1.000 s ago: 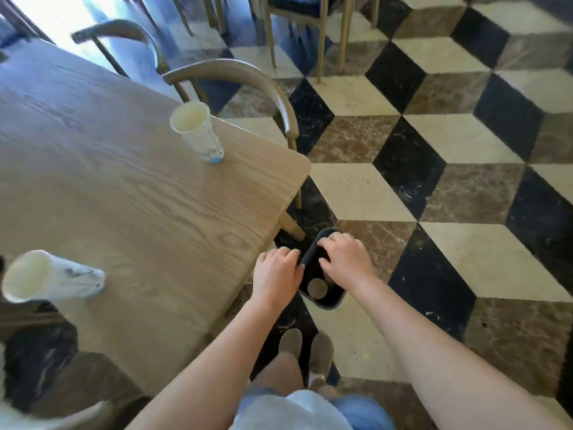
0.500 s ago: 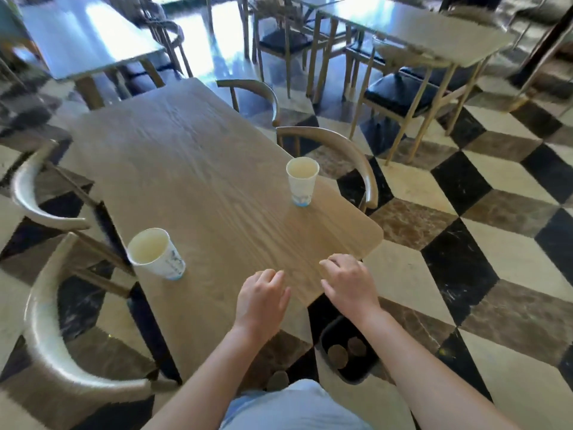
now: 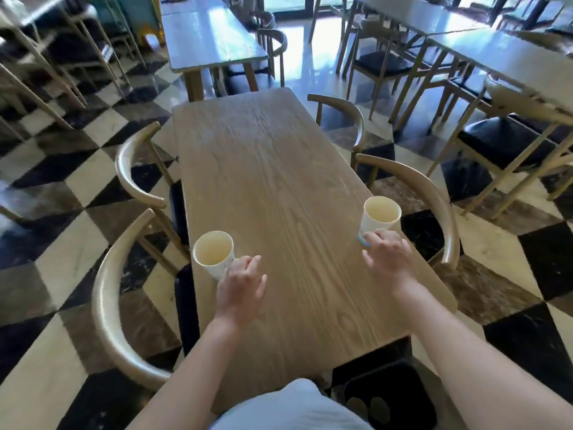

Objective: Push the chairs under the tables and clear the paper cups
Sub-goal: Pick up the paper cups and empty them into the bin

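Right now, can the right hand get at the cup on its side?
Probably yes: the right hand is already at the base of the right cup, fingers open, with nothing between them on the table.

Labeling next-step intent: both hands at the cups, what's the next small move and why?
Probably close each hand on its cup: the left hand and right hand reach the left cup and right cup, fingers relaxed, neither gripped. The bin waits below.
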{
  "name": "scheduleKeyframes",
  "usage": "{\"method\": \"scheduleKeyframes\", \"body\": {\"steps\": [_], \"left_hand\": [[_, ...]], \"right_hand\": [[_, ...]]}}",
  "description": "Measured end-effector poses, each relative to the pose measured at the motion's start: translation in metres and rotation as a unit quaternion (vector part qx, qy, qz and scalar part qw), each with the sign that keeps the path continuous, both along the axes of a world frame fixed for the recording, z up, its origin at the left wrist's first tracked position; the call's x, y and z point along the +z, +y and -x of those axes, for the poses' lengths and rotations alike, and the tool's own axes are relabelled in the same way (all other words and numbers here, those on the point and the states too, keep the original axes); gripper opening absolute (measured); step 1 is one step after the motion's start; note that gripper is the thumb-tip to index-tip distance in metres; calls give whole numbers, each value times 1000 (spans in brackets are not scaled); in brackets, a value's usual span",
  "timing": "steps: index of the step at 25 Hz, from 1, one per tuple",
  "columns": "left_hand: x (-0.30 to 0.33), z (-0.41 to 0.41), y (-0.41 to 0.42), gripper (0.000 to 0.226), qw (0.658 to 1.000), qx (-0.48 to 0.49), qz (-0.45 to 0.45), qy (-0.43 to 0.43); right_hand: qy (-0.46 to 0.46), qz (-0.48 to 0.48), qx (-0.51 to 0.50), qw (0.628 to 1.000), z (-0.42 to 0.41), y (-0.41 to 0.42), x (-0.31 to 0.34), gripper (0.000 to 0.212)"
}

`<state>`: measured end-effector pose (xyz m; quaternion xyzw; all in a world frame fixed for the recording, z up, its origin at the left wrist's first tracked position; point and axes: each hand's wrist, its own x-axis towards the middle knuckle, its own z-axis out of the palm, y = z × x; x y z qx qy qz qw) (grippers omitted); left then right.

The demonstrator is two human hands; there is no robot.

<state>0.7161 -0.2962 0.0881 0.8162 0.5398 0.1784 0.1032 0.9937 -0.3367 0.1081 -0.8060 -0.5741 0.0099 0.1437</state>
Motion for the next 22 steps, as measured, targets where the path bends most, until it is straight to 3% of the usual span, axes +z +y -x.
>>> {"method": "scheduleKeyframes", "body": {"steps": [7, 9, 13, 17, 22], "left_hand": [[3, 25, 37, 45, 992, 100, 16, 70], [1, 26, 40, 32, 989, 102, 37, 103], [-3, 27, 46, 20, 984, 100, 43, 140], [-2, 22, 46, 18, 987, 82, 42, 134], [4, -10, 39, 14, 996, 62, 48, 46]], "right_hand": [[-25, 88, 5, 996, -40, 49, -9, 56], [-35, 119, 2, 992, -48, 54, -14, 50], [-61, 134, 1, 989, -60, 60, -20, 14], [-45, 98, 8, 994, -63, 58, -25, 11], [35, -2, -3, 999, -60, 29, -21, 13]]}}
